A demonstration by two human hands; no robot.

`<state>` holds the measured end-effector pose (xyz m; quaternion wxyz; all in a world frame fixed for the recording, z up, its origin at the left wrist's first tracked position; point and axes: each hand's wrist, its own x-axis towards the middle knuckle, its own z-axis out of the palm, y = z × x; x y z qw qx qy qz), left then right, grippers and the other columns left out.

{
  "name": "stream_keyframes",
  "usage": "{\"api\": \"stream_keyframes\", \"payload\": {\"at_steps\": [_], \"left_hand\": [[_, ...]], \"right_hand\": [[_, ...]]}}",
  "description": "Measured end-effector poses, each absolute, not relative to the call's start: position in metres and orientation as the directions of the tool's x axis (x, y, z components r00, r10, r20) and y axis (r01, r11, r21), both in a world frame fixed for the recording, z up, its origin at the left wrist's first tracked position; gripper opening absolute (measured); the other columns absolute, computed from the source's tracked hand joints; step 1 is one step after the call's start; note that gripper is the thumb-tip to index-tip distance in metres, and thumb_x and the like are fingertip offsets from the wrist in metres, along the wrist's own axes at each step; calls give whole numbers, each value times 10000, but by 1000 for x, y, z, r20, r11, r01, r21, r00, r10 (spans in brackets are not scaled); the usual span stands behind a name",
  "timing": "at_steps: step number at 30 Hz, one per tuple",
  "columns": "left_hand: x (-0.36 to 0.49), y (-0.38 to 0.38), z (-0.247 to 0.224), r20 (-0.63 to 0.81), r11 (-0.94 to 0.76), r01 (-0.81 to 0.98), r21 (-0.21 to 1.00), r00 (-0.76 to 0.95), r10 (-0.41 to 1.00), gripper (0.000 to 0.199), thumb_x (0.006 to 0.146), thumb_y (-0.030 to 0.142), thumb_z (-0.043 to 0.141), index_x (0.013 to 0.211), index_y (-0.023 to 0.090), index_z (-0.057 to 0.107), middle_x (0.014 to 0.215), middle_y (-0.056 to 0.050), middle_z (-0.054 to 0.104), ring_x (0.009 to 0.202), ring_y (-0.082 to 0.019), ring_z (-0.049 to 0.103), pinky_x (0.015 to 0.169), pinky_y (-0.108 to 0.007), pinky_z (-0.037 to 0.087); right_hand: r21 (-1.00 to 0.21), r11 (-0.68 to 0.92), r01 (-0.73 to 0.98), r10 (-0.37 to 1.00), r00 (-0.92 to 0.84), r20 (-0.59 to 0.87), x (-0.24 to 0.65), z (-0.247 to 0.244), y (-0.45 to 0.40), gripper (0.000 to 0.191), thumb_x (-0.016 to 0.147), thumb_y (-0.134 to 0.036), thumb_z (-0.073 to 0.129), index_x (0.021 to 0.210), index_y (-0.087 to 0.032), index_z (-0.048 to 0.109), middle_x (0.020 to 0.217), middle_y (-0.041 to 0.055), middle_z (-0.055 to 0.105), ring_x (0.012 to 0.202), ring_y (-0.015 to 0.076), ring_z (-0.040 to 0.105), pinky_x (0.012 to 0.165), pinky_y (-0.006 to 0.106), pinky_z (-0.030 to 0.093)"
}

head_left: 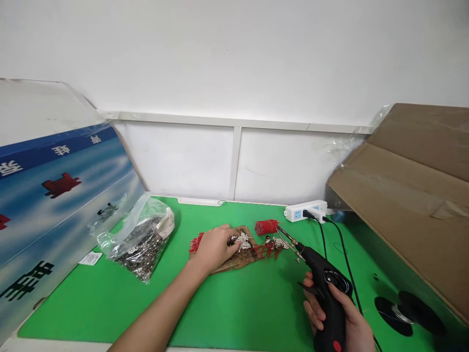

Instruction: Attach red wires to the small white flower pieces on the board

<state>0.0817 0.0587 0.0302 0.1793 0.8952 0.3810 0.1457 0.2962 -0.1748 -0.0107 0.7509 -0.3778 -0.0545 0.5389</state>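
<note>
My right hand (330, 308) is wrapped round the grip of a black soldering gun (324, 274). Its metal tip points up and left, close to a bundle of red wires (266, 227). My left hand (216, 247) rests on a scorched brown board (234, 264), fingers curled at a small pile of silver metal parts (243, 241). Whatever lies between its fingertips is too small to make out. More red wires (196, 242) show beside that hand. Right of the board, small metal parts (278, 243) lie among loose red wire ends (269, 252).
A clear plastic bag of metal parts (144, 244) lies left on the green mat (234, 308). A white power strip (307, 211) with black cables stands at the back. A wire spool (403, 313) is at right. Cardboard boxes flank both sides; a white wall closes the back.
</note>
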Motion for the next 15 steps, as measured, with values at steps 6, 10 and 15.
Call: {"api": "stream_keyframes", "payload": {"at_steps": [6,10,15], "left_hand": [[83,57,27,102,-632,626,456,669,736,205,966,380,615,1077,280,755,1001,-33,682,839,-184,612,653,-277,293],[82,58,24,114,-633,632,447,661,741,223,963,404,609,1079,283,756,955,-40,670,820,-185,605,647,-271,305],[81,59,21,125,-631,619,468,661,740,247,964,411,608,1116,298,766,940,-45,674,780,-175,597,640,-264,316]], "right_hand": [[-686,111,-719,809,466,-358,297,-9,-173,415,832,-416,750,1134,-133,733,868,92,612,576,125,387,453,276,426],[-692,88,-716,808,458,-371,298,-10,-174,434,824,-426,753,1149,-139,725,937,110,631,585,127,383,448,282,429],[-668,66,-741,826,416,-381,301,-15,-175,439,826,-438,747,1142,-133,727,899,112,617,578,128,361,446,288,414]]}}
